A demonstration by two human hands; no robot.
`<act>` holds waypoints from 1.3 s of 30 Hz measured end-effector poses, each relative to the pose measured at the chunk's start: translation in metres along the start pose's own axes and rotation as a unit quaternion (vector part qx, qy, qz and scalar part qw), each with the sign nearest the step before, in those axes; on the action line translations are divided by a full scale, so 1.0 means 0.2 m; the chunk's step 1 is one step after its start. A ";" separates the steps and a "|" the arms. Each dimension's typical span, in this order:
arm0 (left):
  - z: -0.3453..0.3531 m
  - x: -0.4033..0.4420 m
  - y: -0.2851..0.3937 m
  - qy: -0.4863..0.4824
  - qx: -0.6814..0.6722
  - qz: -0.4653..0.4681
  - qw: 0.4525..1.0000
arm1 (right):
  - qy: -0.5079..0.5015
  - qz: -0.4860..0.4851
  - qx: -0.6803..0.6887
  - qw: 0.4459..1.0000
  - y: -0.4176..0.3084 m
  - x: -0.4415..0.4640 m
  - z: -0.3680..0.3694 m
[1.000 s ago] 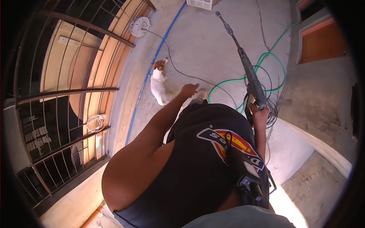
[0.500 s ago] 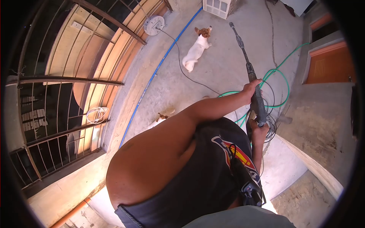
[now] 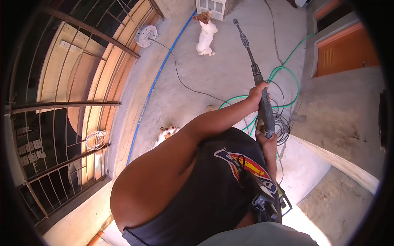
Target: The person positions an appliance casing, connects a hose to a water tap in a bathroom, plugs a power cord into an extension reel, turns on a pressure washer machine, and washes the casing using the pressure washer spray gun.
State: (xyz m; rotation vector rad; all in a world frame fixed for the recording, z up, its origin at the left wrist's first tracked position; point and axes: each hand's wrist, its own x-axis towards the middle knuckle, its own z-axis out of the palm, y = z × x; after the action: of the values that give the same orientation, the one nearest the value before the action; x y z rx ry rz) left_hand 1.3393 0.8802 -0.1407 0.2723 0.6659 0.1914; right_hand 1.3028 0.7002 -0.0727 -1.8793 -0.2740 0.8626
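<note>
A dark pressure washer gun with a long lance points away from me, up the view. My left hand is wrapped round the front of its body, just behind where the lance begins. At the rear end, my right hand grips the handle, its fingers partly hidden by the gun. The lance's nozzle is held out over the concrete floor. Green hose and black hose lie in loops beside and beyond the gun.
A white-and-brown dog stands ahead near a white crate-like box. Another dog is close to my left arm. A blue pipe runs along the left; a thin cable leads to a round white reel. Barred windows line the left wall.
The dog ahead has moved farther off, toward the white box. The second dog's head shows more. My view has shifted a little, while both hands keep their hold on the gun.
</note>
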 end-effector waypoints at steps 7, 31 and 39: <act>0.03 -0.02 -0.02 0.011 0.000 -0.009 1.000 | 0.017 0.003 -0.036 0.999 0.06 0.02 -0.05; -0.08 0.06 -0.01 -0.009 0.141 -0.009 0.990 | 0.062 -0.096 -0.124 0.986 0.09 -0.03 -0.10; -0.05 0.01 -0.02 -0.022 0.208 -0.010 0.978 | 0.102 -0.141 -0.103 0.979 0.18 -0.08 -0.10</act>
State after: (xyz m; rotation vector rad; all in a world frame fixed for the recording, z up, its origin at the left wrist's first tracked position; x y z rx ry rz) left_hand 1.3345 0.8789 -0.1505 0.6701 0.6600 0.0236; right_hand 1.2981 0.6610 -0.0931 -2.0403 -0.5049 0.4599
